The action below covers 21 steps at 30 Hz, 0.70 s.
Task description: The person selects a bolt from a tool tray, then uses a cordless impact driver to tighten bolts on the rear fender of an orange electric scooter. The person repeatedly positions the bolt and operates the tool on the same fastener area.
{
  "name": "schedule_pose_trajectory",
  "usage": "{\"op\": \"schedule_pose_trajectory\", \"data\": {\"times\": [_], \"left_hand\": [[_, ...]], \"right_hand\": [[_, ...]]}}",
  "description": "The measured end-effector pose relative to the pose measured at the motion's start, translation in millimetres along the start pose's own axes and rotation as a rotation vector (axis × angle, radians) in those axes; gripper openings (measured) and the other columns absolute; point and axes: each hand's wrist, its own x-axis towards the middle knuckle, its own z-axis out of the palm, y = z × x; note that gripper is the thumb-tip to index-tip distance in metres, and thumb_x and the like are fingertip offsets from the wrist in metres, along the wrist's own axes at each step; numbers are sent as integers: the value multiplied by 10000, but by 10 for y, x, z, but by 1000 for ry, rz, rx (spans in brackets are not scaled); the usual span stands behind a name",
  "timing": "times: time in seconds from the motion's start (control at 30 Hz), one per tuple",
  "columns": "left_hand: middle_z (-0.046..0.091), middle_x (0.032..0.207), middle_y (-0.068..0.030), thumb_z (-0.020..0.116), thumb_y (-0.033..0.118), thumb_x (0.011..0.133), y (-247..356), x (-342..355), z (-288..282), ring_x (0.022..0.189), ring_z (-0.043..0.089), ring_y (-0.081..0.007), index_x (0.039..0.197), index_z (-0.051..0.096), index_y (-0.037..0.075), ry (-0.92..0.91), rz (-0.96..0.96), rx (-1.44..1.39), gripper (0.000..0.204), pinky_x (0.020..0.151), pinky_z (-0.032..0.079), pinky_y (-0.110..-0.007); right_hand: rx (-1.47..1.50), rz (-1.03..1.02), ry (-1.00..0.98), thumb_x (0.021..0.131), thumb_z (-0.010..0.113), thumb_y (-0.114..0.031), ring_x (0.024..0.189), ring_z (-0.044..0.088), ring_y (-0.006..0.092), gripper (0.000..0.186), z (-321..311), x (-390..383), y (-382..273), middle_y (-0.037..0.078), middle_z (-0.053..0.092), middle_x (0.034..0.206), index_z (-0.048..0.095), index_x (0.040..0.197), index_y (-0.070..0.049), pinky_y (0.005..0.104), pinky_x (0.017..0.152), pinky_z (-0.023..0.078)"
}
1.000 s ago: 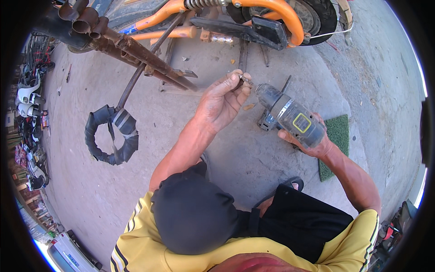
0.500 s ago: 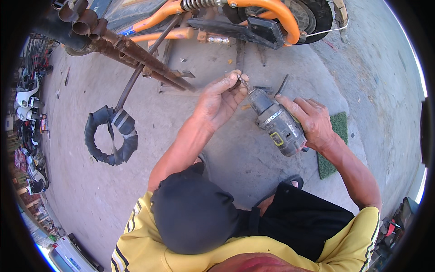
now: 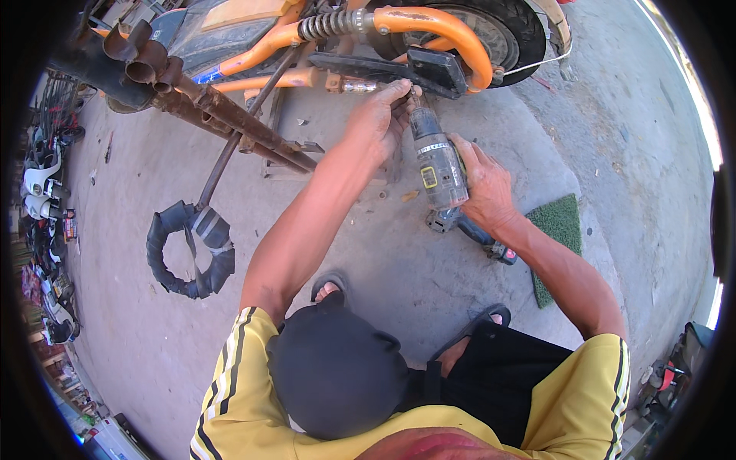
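My right hand (image 3: pixel 484 184) grips the drill (image 3: pixel 437 165); my left hand (image 3: pixel 377 119) pinches its tip against the black bracket (image 3: pixel 383 67), steadying it.

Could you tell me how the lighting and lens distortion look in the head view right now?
Head view: hard sunlight, glare at the right rim; fisheye bends the orange frame and darkens the corners; the drill in the right hand is sharp, as is the left hand.

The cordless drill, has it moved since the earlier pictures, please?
Yes. The cordless drill in the right hand swung upright, its tip now up at the black footrest on the orange frame.
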Motion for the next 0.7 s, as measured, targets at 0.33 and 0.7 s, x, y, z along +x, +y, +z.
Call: {"op": "schedule_pose_trajectory", "data": {"times": [0.33, 0.7], "left_hand": [[730, 990, -134, 666, -3, 941, -40, 264, 141, 873, 674, -188, 1143, 651, -55, 91, 199, 251, 209, 818, 555, -299], [734, 1050, -160, 658, -47, 924, -61, 279, 150, 931, 690, -193, 1166, 648, -89, 49, 317, 394, 245, 869, 566, -303]], "right_hand": [[375, 224, 384, 686, 823, -156, 1093, 640, 431, 820, 1037, 200, -192, 201, 642, 1249, 479, 1425, -70, 475, 896, 534], [554, 238, 498, 622, 897, -195, 1094, 663, 408, 918, 1289, 324, -126, 226, 661, 1215, 486, 1421, -7, 435, 917, 535]]}}
